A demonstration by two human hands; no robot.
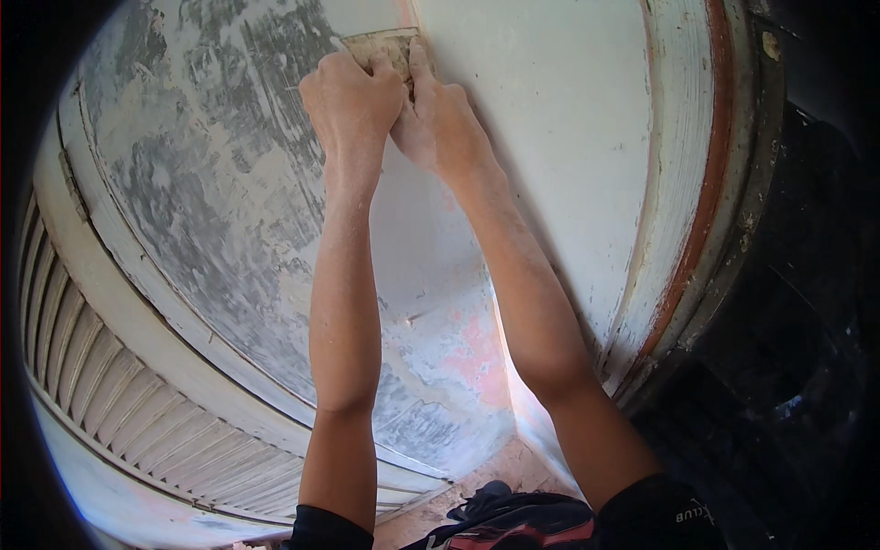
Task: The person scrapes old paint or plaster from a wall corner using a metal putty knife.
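Observation:
Both my arms reach up to a wide putty knife point(383, 44) near the top of the view, close to the inner corner of two walls. Its broad blade is smeared with dried, beige filler, and its far edge lies at the wall surface. My left hand point(350, 99) is closed at the tool's left side, knuckles up. On the other side my right hand point(438, 121) grips it, one finger stretched along the blade. The handle is mostly hidden by the hands. Grey, patchy wall point(220, 156) with streaks of filler spreads to the left of the knife.
A smoother white wall point(559, 119) stands right of the corner, ending in a worn wooden frame point(706, 192) with a red-brown strip. Louvred shutter slats point(137, 394) curve along the lower left. Pinkish floor point(522, 467) shows near my body. The far right is dark.

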